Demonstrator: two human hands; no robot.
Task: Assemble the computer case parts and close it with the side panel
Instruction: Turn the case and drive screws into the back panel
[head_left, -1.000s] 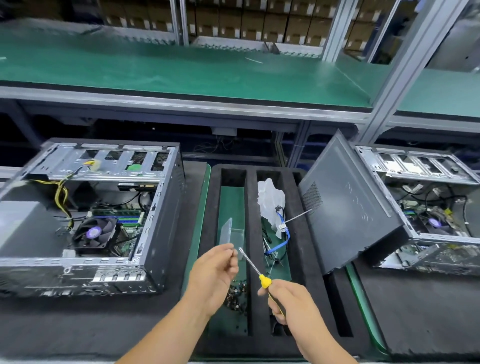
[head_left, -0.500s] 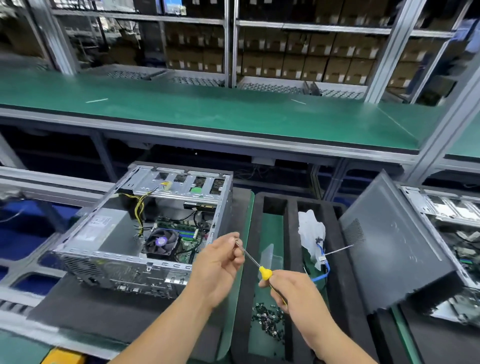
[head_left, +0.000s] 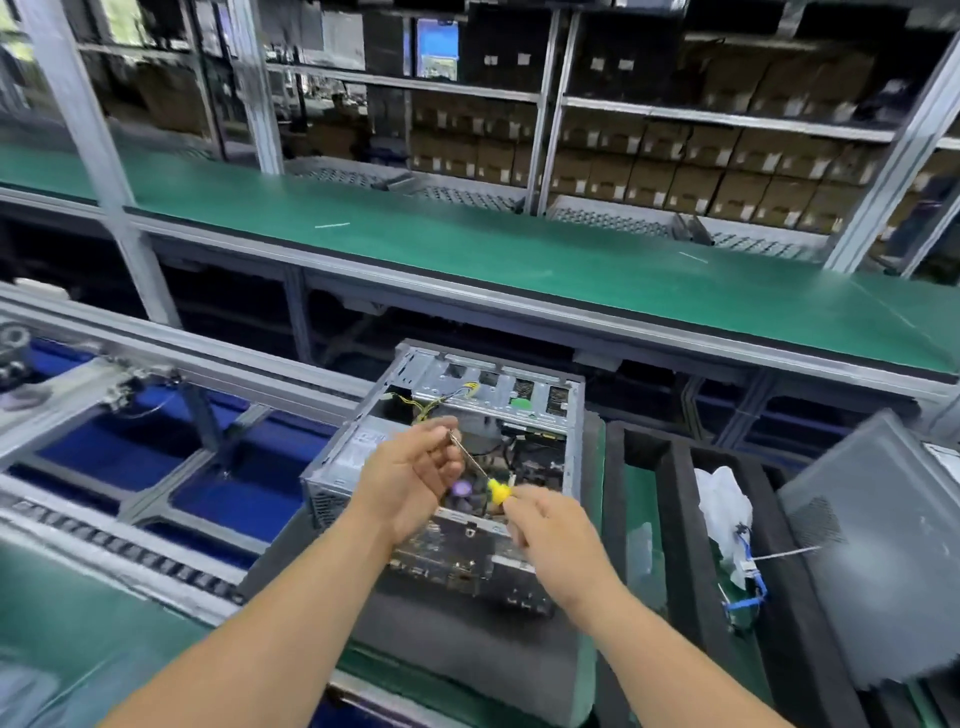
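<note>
Yellow-handled screwdriver (head_left: 480, 470) gripped by right hand (head_left: 550, 525), tip pinched by left hand (head_left: 415, 470) above open case (head_left: 447, 467); could slip, dropping something small among parts.

Brown cartons (head_left: 691, 171) fill metal shelving (rows deep) behind a long green bench (head_left: 467, 249).

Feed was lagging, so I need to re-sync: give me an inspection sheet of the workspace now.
Surface: black foam mat under the case.
Job's things: open computer case; side panel leaning at right; screwdriver.
Clutter: white plastic bag in foam tray.
Hands: left hand pinches the screwdriver tip; right hand grips its handle.
Cables: yellow wires inside the case; blue cable in tray.
Surroundings: green bench, shelves of boxes.
</note>
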